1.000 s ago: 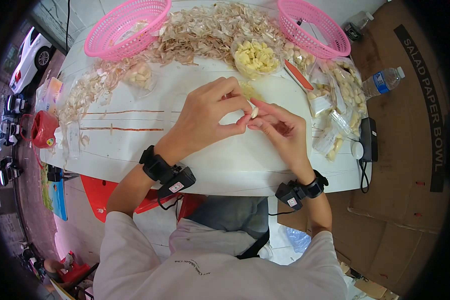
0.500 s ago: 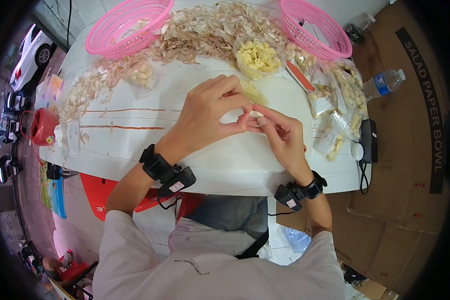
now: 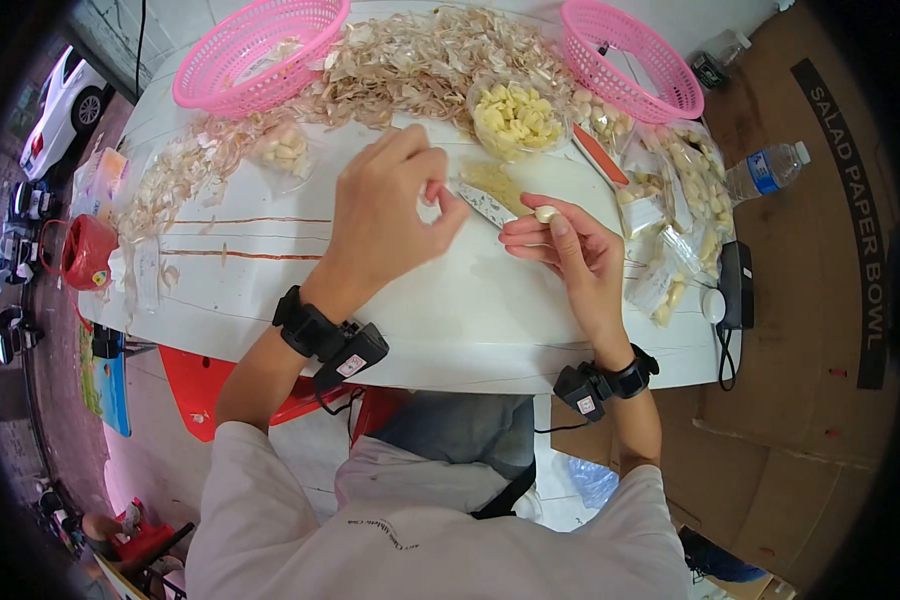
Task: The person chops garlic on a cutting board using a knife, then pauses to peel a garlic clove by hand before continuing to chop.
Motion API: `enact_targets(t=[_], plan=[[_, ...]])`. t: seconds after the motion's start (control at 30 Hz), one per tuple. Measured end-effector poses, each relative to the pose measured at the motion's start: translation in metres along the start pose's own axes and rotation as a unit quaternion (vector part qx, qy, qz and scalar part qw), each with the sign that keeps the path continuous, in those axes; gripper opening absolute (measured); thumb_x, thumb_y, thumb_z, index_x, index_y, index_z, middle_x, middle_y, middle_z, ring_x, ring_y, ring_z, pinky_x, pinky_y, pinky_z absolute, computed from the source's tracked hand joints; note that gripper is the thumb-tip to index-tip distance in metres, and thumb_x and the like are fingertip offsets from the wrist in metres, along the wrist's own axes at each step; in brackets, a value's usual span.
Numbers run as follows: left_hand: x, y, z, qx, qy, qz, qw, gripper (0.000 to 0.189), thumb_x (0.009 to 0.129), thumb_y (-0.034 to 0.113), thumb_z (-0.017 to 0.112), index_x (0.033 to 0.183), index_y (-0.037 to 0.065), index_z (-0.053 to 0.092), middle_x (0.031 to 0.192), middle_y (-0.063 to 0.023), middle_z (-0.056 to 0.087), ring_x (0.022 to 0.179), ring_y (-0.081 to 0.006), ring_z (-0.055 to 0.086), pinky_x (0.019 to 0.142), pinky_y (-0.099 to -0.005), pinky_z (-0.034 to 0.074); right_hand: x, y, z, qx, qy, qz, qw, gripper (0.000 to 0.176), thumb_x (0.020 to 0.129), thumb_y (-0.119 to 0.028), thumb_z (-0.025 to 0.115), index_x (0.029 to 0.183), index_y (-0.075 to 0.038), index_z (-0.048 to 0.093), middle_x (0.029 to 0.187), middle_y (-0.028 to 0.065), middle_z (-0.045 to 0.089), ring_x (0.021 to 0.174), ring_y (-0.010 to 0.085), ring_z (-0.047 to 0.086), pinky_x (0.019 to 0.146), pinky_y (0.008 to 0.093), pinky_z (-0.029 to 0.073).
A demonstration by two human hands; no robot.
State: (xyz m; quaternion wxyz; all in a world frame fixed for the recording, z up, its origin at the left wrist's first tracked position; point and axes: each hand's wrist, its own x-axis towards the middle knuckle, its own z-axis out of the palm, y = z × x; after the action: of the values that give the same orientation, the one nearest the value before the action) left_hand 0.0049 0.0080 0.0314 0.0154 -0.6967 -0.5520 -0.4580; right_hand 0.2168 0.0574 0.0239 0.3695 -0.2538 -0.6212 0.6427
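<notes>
Between the thumb and fingers of my right hand (image 3: 585, 255) is a peeled garlic clove (image 3: 546, 214). A knife blade (image 3: 484, 204) with bits stuck to it reaches out to the left from behind those fingers. My left hand (image 3: 385, 205) is raised over the table, left of the blade and apart from the clove. Its fingers are curled in toward the thumb; I cannot tell what is pinched there. Beyond both hands stands a clear tub of cut garlic (image 3: 515, 112), with thin pale slices (image 3: 495, 178) on the table in front of it.
Garlic skins (image 3: 420, 65) are heaped at the back between a pink basket (image 3: 210, 95) and another pink basket (image 3: 640, 95). Bags of garlic cloves (image 3: 705, 170), an orange-handled tool (image 3: 600, 155) and a water bottle (image 3: 770, 170) are on the right. A small bag of cloves (image 3: 285, 155) lies left.
My left hand has moved away from the clove, to the left and slightly up. The clove stays in my right hand, and the knife blade now shows between the hands.
</notes>
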Motion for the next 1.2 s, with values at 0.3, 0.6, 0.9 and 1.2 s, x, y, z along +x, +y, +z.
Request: enact_targets(t=[0.3,0.6,0.9,1.2], plan=[[-0.002,-0.030,-0.012,0.239,0.068,-0.095,0.964,0.010,0.074,-0.003,0.060,0.078,0.006,0.056,0.083,-0.0112,0.053,0.078,-0.0309,0.056,0.066,-0.0417,0.043,0.001,0.001,-0.001,0.003,-0.003,0.016,1.000,0.033,0.105,-0.015,0.044,0.123,0.009,0.056,0.098,0.0179,0.069,0.091,0.0229,0.070,0.084,0.0333,0.059],[-0.023,-0.053,-0.008,0.348,-0.093,-0.115,0.926,0.011,0.084,0.011,0.065,0.094,0.008,0.065,0.089,-0.0089,0.058,0.092,-0.0274,0.055,0.084,-0.0424,0.035,0.004,0.006,-0.004,-0.016,-0.021,0.036,0.999,0.034,0.105,-0.019,0.044,0.122,0.007,0.058,0.095,0.0149,0.069,0.087,0.0187,0.069,0.080,0.0293,0.057],[-0.012,-0.030,-0.013,0.357,0.015,-0.128,0.925,0.015,0.074,0.000,0.073,0.084,0.008,0.065,0.090,-0.0049,0.053,0.096,-0.0258,0.051,0.085,-0.0418,0.033,0.004,0.009,-0.005,-0.023,-0.025,0.036,0.999,0.033,0.104,-0.018,0.046,0.122,0.006,0.059,0.095,0.0138,0.069,0.086,0.0170,0.069,0.079,0.0285,0.057],[-0.007,-0.036,-0.008,0.206,-0.007,-0.114,0.972,0.016,0.083,0.007,0.069,0.099,0.006,0.069,0.090,-0.0074,0.063,0.079,-0.0240,0.060,0.071,-0.0368,0.046,0.004,0.008,-0.004,-0.022,-0.015,0.040,0.999,0.027,0.100,-0.009,0.054,0.120,0.006,0.062,0.097,0.0137,0.070,0.086,0.0169,0.069,0.078,0.0282,0.058]])
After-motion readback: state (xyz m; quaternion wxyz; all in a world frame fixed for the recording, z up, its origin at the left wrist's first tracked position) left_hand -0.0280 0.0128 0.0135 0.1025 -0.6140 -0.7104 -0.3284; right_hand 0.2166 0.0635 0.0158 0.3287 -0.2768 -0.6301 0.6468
